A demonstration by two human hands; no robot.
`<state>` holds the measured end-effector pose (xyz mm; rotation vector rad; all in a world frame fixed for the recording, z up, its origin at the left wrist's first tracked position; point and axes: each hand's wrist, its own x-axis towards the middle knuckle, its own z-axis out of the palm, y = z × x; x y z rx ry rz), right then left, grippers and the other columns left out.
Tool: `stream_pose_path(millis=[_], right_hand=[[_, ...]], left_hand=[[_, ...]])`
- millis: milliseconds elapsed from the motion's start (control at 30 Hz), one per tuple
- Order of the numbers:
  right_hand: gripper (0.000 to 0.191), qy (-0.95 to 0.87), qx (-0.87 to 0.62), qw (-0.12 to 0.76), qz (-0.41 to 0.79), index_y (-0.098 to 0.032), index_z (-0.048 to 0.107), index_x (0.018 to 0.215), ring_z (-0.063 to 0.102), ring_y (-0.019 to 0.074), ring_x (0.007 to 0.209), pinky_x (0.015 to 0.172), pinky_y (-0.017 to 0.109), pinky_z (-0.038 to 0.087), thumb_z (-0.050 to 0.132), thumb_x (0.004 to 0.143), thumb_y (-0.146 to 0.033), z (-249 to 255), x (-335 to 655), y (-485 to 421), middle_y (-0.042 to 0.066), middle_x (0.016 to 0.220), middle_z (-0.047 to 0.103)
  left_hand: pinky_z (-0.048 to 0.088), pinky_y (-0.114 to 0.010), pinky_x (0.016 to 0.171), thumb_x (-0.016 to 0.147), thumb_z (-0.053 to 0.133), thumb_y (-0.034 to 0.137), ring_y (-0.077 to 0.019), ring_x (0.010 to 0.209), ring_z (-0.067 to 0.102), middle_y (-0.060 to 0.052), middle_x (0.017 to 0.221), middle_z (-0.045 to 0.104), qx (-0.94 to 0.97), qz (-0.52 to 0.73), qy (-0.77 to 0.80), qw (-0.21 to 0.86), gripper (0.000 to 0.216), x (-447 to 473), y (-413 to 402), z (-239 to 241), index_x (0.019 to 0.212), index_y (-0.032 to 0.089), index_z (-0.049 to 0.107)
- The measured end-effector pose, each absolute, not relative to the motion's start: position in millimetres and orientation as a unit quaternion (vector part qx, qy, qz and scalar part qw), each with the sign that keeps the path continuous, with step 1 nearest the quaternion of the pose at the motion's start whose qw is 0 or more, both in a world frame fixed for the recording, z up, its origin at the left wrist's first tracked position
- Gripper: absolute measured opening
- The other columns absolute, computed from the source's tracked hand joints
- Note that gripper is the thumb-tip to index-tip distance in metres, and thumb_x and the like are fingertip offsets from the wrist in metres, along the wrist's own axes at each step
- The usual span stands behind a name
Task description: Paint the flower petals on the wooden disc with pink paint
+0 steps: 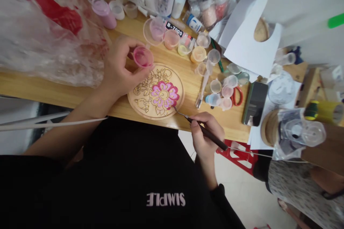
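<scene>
- One round board (176, 78) lies flat on the table (190, 84), bearing a pink flower (164, 94) with gold outlines.
- The right hand (205, 130) has its fingers closed around a dark-handled tool (211, 136), its tip at the flower's lower right edge.
- The left hand (120, 64), partly curled, grips a cup (143, 56) of pink colour by the board's upper left edge.
- Farther right, small cups (199, 54) stand near scissors (237, 96) and a phone (256, 103).

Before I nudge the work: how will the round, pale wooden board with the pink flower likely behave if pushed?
The round, pale wooden board is probably stiff, being a flat disc. Lying flat on the yellowish wooden tabletop, it should slide rather than tip. The slim, dark-handled tool has its tip at the pink petals, so colour there may smear.
</scene>
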<state>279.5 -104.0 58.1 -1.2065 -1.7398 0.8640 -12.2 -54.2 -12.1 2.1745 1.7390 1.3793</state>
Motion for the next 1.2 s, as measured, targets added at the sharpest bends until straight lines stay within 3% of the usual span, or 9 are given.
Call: stream_pose_path(millis=[367,667,900,1200], right_hand=[[0.015,-0.68,-0.492,0.414,0.352,-0.025,0.073,0.086,0.067,0.0138,0.062,0.057,0.027,0.054,0.065,0.088,-0.013,55.8,281.2,-104.7,-0.003,0.075,0.073],[0.012,-0.615,-0.521,0.428,0.409,-0.025,0.076,0.085,0.069,0.0148,0.062,0.056,0.027,0.052,0.067,0.087,-0.017,44.9,286.1,-103.4,-0.002,0.076,0.076],[0.011,-0.535,-0.544,0.45,0.465,-0.024,0.075,0.078,0.061,0.0128,0.054,0.053,0.026,0.047,0.067,0.082,-0.018,37.7,287.2,-97.5,-0.004,0.067,0.069],[0.01,-0.492,-0.555,0.444,0.503,-0.023,0.073,0.073,0.058,0.0126,0.051,0.05,0.026,0.044,0.066,0.079,-0.018,38.5,284.8,-94.2,-0.004,0.062,0.065]], left_hand=[[0.061,-0.032,0.077,0.084,0.085,0.06,-0.0176,0.092,0.068,-0.006,0.105,0.069,0.676,0.469,0.568,0.037,0.061,-10.0,-53.8,-13.0,0.117,0.014,0.064],[0.061,-0.034,0.082,0.083,0.085,0.064,-0.0182,0.095,0.066,-0.007,0.107,0.067,0.678,0.468,0.563,0.062,0.066,-10.9,-55.4,-12.8,0.12,0.015,0.062],[0.061,-0.031,0.078,0.089,0.081,0.06,-0.0165,0.094,0.067,-0.005,0.106,0.066,0.695,0.452,0.558,0.03,0.059,-12.7,-53.3,-15.4,0.12,0.014,0.06],[0.062,-0.033,0.08,0.085,0.085,0.057,-0.0176,0.093,0.067,-0.007,0.107,0.068,0.679,0.464,0.567,0.043,0.059,-10.3,-54.2,-13.4,0.12,0.016,0.063]])
